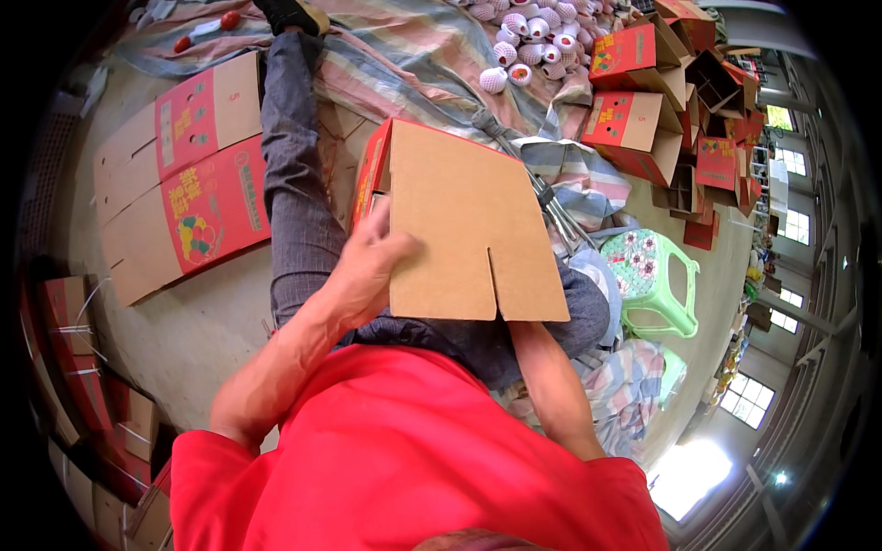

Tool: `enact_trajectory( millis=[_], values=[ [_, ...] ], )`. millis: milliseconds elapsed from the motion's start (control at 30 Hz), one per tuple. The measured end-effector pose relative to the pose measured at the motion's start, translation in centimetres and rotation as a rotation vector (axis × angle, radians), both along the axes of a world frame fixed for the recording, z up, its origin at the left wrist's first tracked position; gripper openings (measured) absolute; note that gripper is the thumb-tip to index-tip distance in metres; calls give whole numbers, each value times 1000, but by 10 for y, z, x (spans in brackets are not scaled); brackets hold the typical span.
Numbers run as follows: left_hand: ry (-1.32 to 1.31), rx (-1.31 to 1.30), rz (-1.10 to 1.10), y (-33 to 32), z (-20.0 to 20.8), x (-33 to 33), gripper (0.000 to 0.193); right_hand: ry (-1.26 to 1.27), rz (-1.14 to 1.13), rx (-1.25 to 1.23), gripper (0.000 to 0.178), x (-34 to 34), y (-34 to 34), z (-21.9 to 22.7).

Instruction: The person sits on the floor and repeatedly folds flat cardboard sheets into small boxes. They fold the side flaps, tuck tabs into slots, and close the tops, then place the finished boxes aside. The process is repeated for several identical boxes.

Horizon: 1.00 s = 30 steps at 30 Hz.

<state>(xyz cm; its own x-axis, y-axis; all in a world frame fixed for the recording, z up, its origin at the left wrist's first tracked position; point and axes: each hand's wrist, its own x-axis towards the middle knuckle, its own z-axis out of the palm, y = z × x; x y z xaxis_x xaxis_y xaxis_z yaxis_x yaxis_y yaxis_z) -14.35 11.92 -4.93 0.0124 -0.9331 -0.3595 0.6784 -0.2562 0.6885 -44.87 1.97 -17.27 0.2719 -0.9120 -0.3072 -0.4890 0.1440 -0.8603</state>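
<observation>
A partly folded cardboard box [464,216] is tilted over my lap, its plain brown panel facing up. One slit runs in from the panel's near edge, and a red printed side shows along the left. My left hand [372,253] grips the left edge, thumb on the brown face and fingers curled behind it. My right forearm goes under the panel near the slit. That hand is hidden behind the cardboard, so its fingers do not show.
Flattened red-and-brown cartons [188,174] lie on the floor at left. Fruit in foam nets [537,37] is heaped on a striped sheet [395,55] ahead. Opened cartons [634,129] are piled at far right, beyond a green stool [648,275]. Strapped cardboard bundles [83,358] stand at lower left.
</observation>
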Motion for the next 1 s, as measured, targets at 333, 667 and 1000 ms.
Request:
enact_trajectory(
  millis=[333,667,1000],
  values=[
    [279,122,-223,-36,33,18,54,201,121,-222,41,-3,-18,-31],
    [-288,-303,-260,-121,-44,51,52,315,166,-407,39,-6,-15,-63],
    [-551,-513,-100,-155,-77,48,50,4,-88,-114,45,31,-18,-9]
  ],
)
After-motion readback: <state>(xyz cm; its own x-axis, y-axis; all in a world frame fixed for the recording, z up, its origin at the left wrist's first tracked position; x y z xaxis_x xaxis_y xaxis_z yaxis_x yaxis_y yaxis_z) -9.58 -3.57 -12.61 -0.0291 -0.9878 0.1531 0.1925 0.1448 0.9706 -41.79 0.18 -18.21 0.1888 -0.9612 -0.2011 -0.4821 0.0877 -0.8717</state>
